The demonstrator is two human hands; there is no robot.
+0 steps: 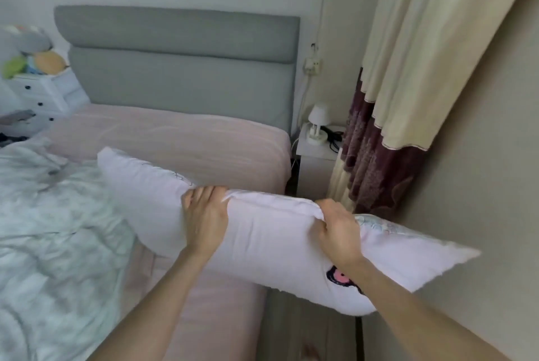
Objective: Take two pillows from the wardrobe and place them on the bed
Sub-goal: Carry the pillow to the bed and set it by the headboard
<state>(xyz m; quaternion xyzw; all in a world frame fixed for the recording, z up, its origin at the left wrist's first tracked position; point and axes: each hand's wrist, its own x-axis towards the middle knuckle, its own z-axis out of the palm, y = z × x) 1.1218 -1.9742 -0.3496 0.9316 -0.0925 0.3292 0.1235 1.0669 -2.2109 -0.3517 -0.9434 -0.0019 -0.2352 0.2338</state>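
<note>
Pillows are the job, and only one shows: a pale pink pillow (262,232) held in the air across the right-hand edge of the bed (204,145), its left corner out over the mattress toward ten o'clock and its right corner hanging past the bed edge toward four o'clock, over the floor gap beside the wall. The left hand (205,220) grips the pillow's upper seam with fingers curled over the top, and the right hand (339,229) bunches the fabric of the same seam in a closed fist. By the look of it the task is at most half done: this pillow is out of the wardrobe but not yet set down, and no other pillow lies at the head of the bed, though the view is blurred and the left part of the mattress is buried under a rumpled quilt (52,229), so one could be hidden there. Open room lies at twelve o'clock, a bare strip of pink sheet below the grey headboard (180,63). Edges to mind: the mattress corner at one o'clock, with a nightstand (313,168) just beside it carrying a small lamp (318,121), and the curtain (408,83) at two o'clock near the pillow's right end.
</note>
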